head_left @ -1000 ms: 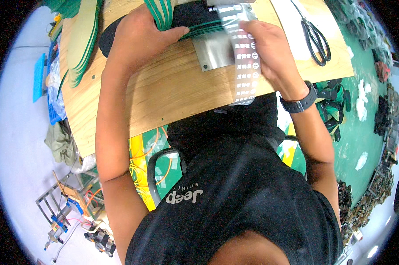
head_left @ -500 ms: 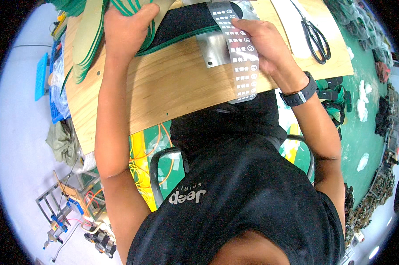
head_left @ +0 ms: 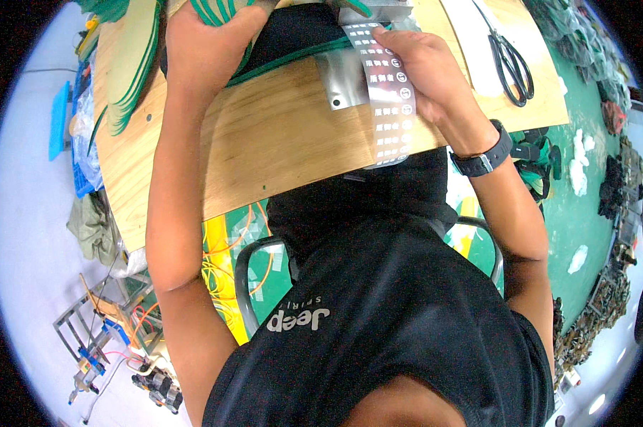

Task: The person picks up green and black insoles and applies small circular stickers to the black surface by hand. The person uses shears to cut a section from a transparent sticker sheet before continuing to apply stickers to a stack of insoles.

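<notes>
My left hand (head_left: 211, 53) is closed around a bundle of green-edged insoles (head_left: 213, 10) at the table's far left. Beside it lie more insoles with black faces (head_left: 300, 32) and green edges, stacked flat. My right hand (head_left: 432, 71) pinches a clear strip of white printed labels (head_left: 389, 94) between thumb and fingers. The strip hangs over the table's near edge, partly covering a shiny metal plate (head_left: 341, 87). Just beyond the strip's upper end, a green-edged insole tip (head_left: 357, 7) shows against a metal block (head_left: 389, 13). The right fingertips are partly hidden behind the strip.
Black-handled scissors (head_left: 512, 70) lie on a white sheet (head_left: 471, 43) at the table's right. Pale insoles (head_left: 131, 71) fan out at the left. The wooden table's (head_left: 279, 153) near edge faces my lap. Green and black pieces (head_left: 538, 160) sit to the right below.
The label strip's upper end has come nearer and no longer lies across the black insole's rounded end. A green-edged tip now shows there, raised. My left hand has shifted slightly right.
</notes>
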Available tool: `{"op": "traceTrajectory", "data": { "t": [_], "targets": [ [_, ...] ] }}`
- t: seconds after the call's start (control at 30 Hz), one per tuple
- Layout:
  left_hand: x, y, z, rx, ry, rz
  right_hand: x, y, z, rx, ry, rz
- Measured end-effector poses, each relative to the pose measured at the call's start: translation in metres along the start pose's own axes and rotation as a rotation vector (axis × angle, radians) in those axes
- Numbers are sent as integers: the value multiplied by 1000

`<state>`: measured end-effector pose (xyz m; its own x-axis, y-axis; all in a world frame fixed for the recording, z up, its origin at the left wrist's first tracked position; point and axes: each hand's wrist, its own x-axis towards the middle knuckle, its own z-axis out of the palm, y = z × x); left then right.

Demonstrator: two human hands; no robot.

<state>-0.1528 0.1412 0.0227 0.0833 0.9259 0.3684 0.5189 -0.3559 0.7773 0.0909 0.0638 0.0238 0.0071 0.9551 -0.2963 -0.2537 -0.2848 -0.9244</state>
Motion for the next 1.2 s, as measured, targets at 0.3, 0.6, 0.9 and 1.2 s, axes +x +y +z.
{"op": "traceTrajectory", "data": {
  "t": [0.3,0.6,0.9,1.2],
  "targets": [
    [-3,66,4,168,-447,153,-2,-10,-21,-161,14,-17],
    [-10,39,14,345,-274,293,1,-9,-17,-142,-60,-17],
    [-10,43,11,463,-294,236,1,1,-24,-223,-52,-114],
    [-4,40,1,63,-124,-14,-3,-7,-29,-20,63,-55]
  ]
}}
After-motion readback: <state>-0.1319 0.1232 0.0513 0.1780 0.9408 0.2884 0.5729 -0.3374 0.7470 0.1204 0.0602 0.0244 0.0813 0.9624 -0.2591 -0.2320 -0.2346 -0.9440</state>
